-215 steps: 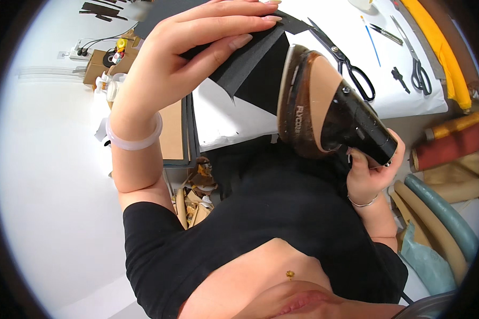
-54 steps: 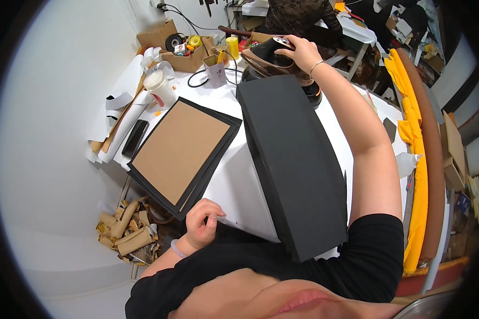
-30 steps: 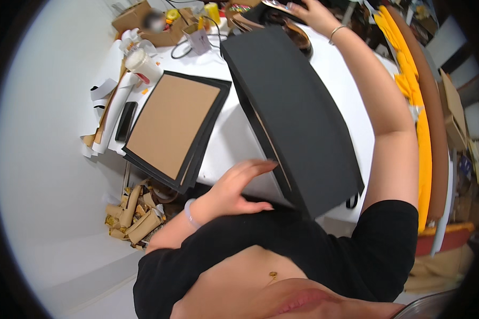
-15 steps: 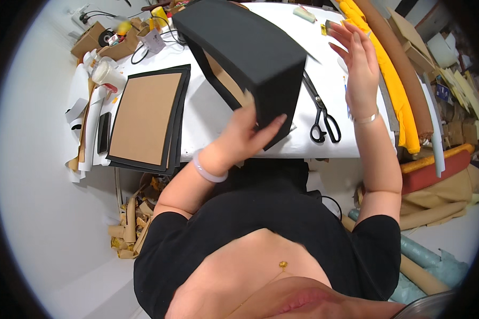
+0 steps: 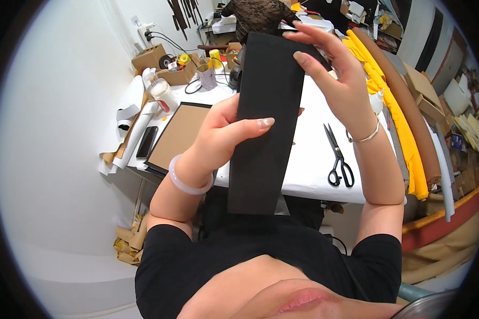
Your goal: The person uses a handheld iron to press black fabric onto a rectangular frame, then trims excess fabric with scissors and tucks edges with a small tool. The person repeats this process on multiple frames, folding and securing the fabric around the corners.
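Observation:
A black box (image 5: 263, 154) is held up in front of me, one long narrow side facing me. My left hand (image 5: 218, 130) grips its left side, with the thumb laid flat on the near face and the other fingers hidden behind. At the upper right corner is my right hand (image 5: 338, 69), its thumb on the edge and its fingertips at the top. Black-handled scissors (image 5: 337, 159) lie on the white table to the right of the box. Left of my left hand lies a stack of black-edged boards with a brown panel (image 5: 178, 133) on top, partly covered by my arm.
A dark phone (image 5: 147, 142), a white jar (image 5: 164, 94) and white rolls (image 5: 135, 135) line the table's left edge. Farther back stands a carton of tapes (image 5: 178, 74). Yellow fabric (image 5: 404, 143) and a brown roll (image 5: 418, 127) run along the right. A person in black lace (image 5: 255, 16) is beyond the table.
The box has swung from slanting over the table to nearly upright before me. My right hand, apart from it earlier, has come to its upper corner. The view has tilted up.

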{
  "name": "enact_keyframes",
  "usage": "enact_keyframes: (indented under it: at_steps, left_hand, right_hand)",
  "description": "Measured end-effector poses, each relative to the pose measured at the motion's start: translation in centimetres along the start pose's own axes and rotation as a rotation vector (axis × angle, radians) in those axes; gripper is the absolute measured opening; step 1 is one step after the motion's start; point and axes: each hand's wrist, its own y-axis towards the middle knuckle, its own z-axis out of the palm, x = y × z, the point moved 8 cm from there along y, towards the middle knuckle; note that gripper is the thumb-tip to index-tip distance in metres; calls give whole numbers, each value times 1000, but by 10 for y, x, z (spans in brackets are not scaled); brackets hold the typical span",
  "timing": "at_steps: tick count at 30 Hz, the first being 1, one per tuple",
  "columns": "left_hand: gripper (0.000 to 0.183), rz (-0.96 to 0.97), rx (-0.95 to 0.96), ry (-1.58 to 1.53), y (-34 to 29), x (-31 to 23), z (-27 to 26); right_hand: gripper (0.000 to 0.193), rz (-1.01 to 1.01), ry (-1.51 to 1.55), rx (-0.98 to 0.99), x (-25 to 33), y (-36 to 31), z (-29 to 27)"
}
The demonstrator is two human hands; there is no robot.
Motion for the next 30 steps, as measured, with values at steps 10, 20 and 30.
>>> enact_keyframes:
  at_steps: [10, 20, 30]
  left_hand:
    - [44, 69, -38, 106, -30, -20, 9]
    - [47, -11, -149, 0, -23, -52, 26]
    - [48, -49, -55, -28, 6, -55, 21]
  right_hand:
    - [31, 52, 148, 7, 29, 0, 15]
    - [39, 260, 374, -17, 13, 6, 17]
    - [47, 389, 353, -52, -15, 5, 6]
